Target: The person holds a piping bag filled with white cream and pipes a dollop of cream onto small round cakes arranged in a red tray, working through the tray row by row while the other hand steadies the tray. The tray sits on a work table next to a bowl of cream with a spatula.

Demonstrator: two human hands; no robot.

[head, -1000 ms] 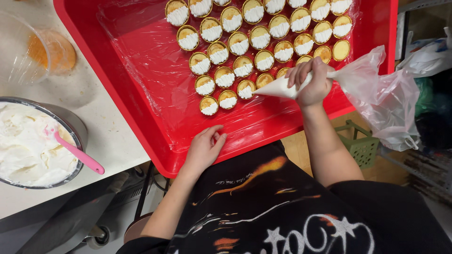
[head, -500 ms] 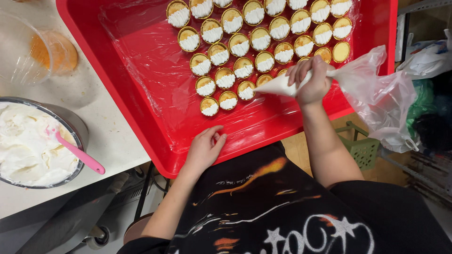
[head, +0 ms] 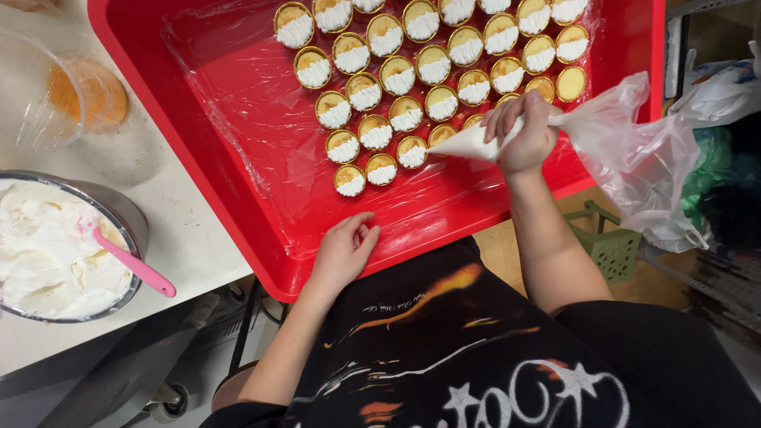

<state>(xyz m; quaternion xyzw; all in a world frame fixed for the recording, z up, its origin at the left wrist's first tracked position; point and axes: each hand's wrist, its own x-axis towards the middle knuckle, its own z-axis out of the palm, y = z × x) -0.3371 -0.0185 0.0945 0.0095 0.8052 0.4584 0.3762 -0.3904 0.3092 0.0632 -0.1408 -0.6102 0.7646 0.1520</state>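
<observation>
My right hand (head: pixel 523 135) grips a clear plastic piping bag (head: pixel 618 150) filled with white cream, its tip (head: pixel 440 147) pointing left at a small tart (head: pixel 441 135) in the front row. Rows of several small golden tarts (head: pixel 396 75) topped with white cream sit on plastic film inside a big red tray (head: pixel 261 206). A few tarts near the right end, such as one plain yellow tart (head: pixel 571 82), carry no cream. My left hand (head: pixel 345 250) rests flat on the tray's near rim, fingers loosely apart, holding nothing.
A metal bowl of white cream (head: pixel 47 254) with a pink spatula (head: pixel 131 265) stands on the white counter (head: pixel 178 230) at the left. A clear plastic container (head: pixel 47 87) with orange residue is behind it. A green basket (head: pixel 614 250) and bags sit lower right.
The piping tip has shifted slightly along the front row of tarts with my right hand. My left hand stays on the tray rim.
</observation>
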